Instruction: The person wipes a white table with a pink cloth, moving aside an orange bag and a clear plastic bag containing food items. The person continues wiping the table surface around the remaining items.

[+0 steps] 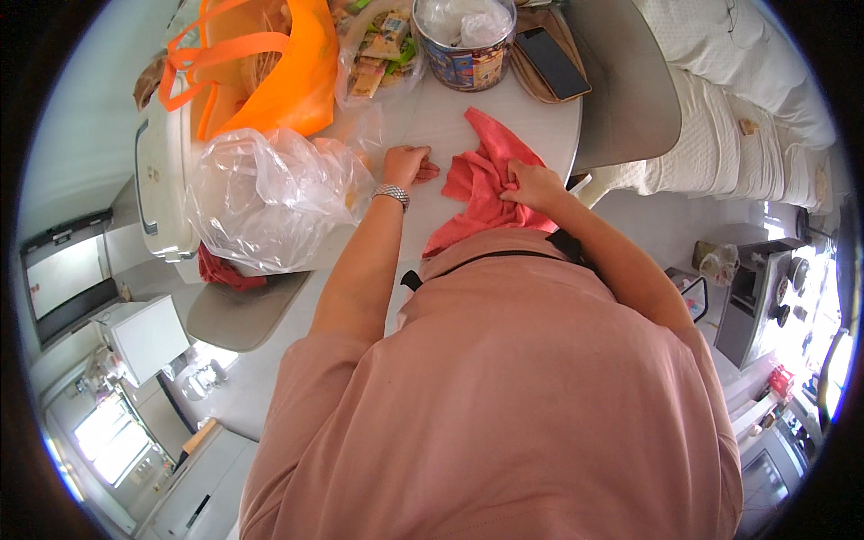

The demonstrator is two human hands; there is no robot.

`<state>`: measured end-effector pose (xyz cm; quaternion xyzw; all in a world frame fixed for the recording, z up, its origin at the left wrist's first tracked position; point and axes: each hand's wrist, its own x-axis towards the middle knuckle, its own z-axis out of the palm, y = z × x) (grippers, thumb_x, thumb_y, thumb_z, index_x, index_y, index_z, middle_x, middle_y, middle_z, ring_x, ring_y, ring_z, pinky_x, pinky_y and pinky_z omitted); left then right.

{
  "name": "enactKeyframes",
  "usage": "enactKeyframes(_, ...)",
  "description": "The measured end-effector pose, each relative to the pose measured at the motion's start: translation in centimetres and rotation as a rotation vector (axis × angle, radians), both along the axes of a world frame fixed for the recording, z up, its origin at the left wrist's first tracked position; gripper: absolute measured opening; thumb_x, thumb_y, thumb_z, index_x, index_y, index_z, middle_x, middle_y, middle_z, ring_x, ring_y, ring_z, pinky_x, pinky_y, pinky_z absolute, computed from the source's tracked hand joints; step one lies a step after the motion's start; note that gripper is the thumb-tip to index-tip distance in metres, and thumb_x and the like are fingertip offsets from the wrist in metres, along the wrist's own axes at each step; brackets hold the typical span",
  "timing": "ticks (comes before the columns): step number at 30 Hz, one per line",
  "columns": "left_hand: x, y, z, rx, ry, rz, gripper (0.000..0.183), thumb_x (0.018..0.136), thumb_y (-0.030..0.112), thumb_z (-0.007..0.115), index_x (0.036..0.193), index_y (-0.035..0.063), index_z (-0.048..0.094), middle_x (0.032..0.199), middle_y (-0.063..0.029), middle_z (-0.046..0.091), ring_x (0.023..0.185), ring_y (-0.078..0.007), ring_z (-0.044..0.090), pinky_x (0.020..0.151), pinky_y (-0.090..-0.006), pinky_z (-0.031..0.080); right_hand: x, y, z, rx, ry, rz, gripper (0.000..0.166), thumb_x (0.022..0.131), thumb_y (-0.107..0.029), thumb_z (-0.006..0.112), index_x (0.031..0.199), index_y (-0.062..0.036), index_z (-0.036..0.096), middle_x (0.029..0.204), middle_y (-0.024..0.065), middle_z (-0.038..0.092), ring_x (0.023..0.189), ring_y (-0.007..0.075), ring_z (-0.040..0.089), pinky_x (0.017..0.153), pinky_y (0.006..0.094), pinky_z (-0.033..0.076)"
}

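Observation:
A crumpled red cloth (480, 177) lies on the white table (422, 209) at its near edge, right in front of my body. My right hand (535, 187) pinches the cloth's right part between thumb and fingers. To the left of the cloth, my left hand (412, 167) rests at the tabletop with its fingers curled and a metal bracelet on the wrist; whether anything is inside the fingers cannot be seen. Clear plastic bags (273, 196) lie left of that hand.
Across the table stand an orange bag (307, 74), a bag of packaged snacks (381, 57), a printed bucket (470, 66) and a smartphone (552, 64) on a brown tray. A lidded white box (165, 175) sits at the left. Chairs (624, 88) flank the table.

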<state>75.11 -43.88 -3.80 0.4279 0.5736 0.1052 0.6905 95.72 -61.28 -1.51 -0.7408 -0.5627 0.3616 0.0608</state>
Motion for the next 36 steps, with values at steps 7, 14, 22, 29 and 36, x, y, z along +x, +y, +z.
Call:
enactKeyframes(7,1.2,-0.2,1.7,0.086,0.170,-0.111,0.023,0.081,0.016,0.060,0.073,-0.0048,0.058,0.067,-0.0171,0.066,0.054,-0.0235,0.066,0.047,-0.0317,0.054,0.2,-0.1,-0.2,-0.006,0.007,0.003,0.048,0.072,-0.044,0.071,0.098,-0.0088,0.053,0.089,0.0111,0.066,0.087,0.0325,0.064,0.071,0.0458,0.049)
enactKeyframes(14,0.1,-0.8,-0.1,0.150,0.034,-0.015,0.021,0.081,0.012,0.058,0.070,-0.0053,0.058,0.064,-0.0168,0.065,0.051,-0.0214,0.065,0.045,-0.0293,0.052,0.1,0.0,-0.2,0.001,0.024,-0.002,0.048,0.071,-0.044,0.071,0.099,-0.0088,0.054,0.089,0.0109,0.066,0.087,0.0319,0.064,0.072,0.0452,0.050)
enactKeyframes(22,-1.8,-2.4,0.4,0.201,0.199,-0.138,0.028,0.085,0.020,0.061,0.070,-0.0032,0.059,0.059,-0.0132,0.062,0.046,-0.0173,0.059,0.040,-0.0280,0.046,0.2,-0.4,-0.6,0.062,-0.002,-0.007,0.044,0.071,-0.042,0.073,0.095,-0.0096,0.055,0.084,0.0095,0.066,0.083,0.0308,0.065,0.068,0.0436,0.049)
enactKeyframes(29,-0.4,-1.2,1.2,0.081,0.275,-0.104,0.037,0.086,0.028,0.063,0.067,-0.0036,0.059,0.058,-0.0149,0.062,0.043,-0.0189,0.060,0.039,-0.0294,0.048,0.1,-0.3,-0.1,0.052,0.008,-0.030,0.042,0.069,-0.041,0.074,0.091,-0.0098,0.055,0.082,0.0083,0.065,0.082,0.0300,0.064,0.067,0.0425,0.048)
enactKeyframes(36,-0.3,-2.1,2.0,0.314,0.321,-0.271,0.035,0.084,0.026,0.063,0.072,-0.0075,0.059,0.059,-0.0154,0.064,0.044,-0.0172,0.061,0.046,-0.0290,0.051,0.2,0.1,0.3,0.014,-0.008,-0.003,0.045,0.069,-0.042,0.073,0.094,-0.0094,0.055,0.084,0.0094,0.066,0.083,0.0311,0.064,0.068,0.0434,0.048)
